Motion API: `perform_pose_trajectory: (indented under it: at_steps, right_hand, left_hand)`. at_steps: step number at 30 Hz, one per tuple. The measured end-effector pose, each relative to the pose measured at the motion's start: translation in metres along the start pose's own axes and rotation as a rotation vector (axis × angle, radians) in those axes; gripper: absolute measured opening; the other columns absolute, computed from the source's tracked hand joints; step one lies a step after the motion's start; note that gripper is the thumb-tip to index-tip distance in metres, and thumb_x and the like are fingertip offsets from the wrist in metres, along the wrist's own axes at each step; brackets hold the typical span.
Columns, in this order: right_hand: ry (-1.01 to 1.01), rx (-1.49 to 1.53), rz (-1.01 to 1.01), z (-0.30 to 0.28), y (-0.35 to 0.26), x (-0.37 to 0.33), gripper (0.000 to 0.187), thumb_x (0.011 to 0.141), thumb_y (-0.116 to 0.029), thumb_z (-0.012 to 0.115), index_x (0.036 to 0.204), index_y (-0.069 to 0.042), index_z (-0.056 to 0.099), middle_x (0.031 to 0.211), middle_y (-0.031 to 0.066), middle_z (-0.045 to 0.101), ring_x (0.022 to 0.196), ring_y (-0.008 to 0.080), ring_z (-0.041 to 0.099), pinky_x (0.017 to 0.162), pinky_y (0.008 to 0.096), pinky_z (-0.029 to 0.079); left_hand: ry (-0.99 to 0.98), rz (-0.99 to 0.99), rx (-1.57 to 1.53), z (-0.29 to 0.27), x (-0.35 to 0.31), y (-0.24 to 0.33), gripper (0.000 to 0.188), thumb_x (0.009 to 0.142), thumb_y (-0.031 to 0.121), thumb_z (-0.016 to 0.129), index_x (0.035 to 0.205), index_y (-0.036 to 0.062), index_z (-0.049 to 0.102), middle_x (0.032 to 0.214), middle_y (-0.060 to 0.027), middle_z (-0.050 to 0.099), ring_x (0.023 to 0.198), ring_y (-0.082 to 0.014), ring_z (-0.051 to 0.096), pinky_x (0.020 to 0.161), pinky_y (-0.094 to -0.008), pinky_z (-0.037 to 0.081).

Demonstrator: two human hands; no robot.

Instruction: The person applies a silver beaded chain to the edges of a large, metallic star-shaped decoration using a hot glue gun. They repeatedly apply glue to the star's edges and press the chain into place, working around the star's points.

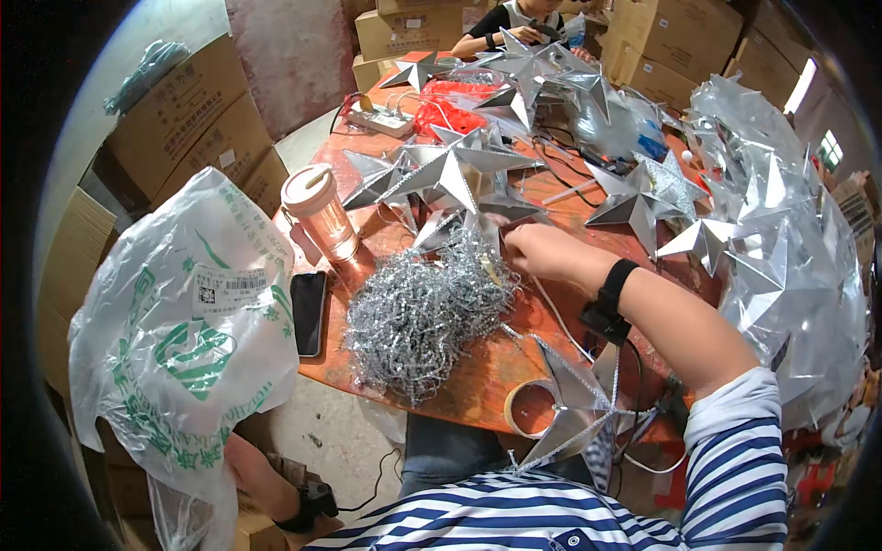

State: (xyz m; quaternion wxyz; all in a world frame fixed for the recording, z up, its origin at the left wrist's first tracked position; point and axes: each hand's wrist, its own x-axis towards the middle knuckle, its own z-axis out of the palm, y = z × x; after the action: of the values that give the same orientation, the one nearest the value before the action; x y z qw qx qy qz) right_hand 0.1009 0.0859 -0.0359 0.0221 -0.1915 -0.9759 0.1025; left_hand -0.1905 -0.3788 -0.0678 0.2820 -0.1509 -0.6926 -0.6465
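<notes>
**Right hand in the tinsel, left hand down by the floor**

The person's right hand (542,250) reaches out across the orange counter (478,367) and rests at the far edge of a big heap of silver tinsel (423,312), fingers curled in on the strands; whether they pinch a strand or only press on it I cannot tell. A black wristband (614,286) sits on that forearm, and the sleeve is blue and white striped. The tinsel heap lies in the middle of the near half of the counter, spilling toward its front edge.

The left hand (312,503) hangs low beside the counter, near the floor, closed around a small dark object that I cannot make out, with a cord trailing from it.

Just behind the tinsel a cluster of silver foil stars (455,174) crowds the counter, and more stars (643,197) lie to the right of the reaching hand. One star (574,404) sits at the near edge, touching a roll of tape (525,407). A black phone (308,310) lies flat just left of the tinsel, and a clear cup with a pale lid (317,211) stands behind it. A large white plastic bag with green print (184,340) bulges at the left edge of the counter and hides what is below it. Bagged silver stars (790,248) pile high on the right. At the far end another person (519,23) works, with cardboard boxes (202,138) stacked about
</notes>
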Motion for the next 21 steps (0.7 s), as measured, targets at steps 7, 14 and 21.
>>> perform_pose_trajectory:
  at_steps: [7, 14, 21]
  right_hand:
    - [0.072, 0.622, 0.143, -0.027, -0.016, 0.006, 0.011, 0.081, -0.012, 0.06, 0.085, -0.003, 0.056, 0.076, 0.0091, 0.061, 0.071, 0.0177, 0.06, 0.064, 0.0338, 0.047]
    - [0.041, 0.397, 0.028, -0.035, -0.048, 0.003, 0.021, 0.082, -0.022, 0.066, 0.091, -0.004, 0.063, 0.083, 0.0171, 0.065, 0.078, 0.032, 0.063, 0.07, 0.0393, 0.048]
    - [0.0, 0.256, 0.026, -0.027, -0.054, 0.003, 0.022, 0.078, -0.023, 0.068, 0.084, -0.001, 0.066, 0.081, 0.0168, 0.065, 0.077, 0.0336, 0.063, 0.07, 0.041, 0.048]
  left_hand:
    - [-0.026, 0.014, 0.011, 0.004, 0.002, 0.004, 0.036, 0.092, 0.012, 0.055, 0.121, -0.0075, 0.052, 0.126, -0.016, 0.053, 0.108, -0.0227, 0.052, 0.092, -0.0318, 0.041]
    - [-0.067, 0.038, -0.004, 0.01, 0.003, 0.014, 0.032, 0.089, 0.008, 0.056, 0.117, -0.0072, 0.055, 0.122, -0.0146, 0.055, 0.104, -0.0214, 0.054, 0.089, -0.0308, 0.044]
    - [-0.128, 0.047, -0.033, 0.018, 0.001, 0.025, 0.029, 0.087, 0.004, 0.056, 0.113, -0.0069, 0.058, 0.118, -0.0131, 0.058, 0.101, -0.0201, 0.057, 0.085, -0.0299, 0.046]
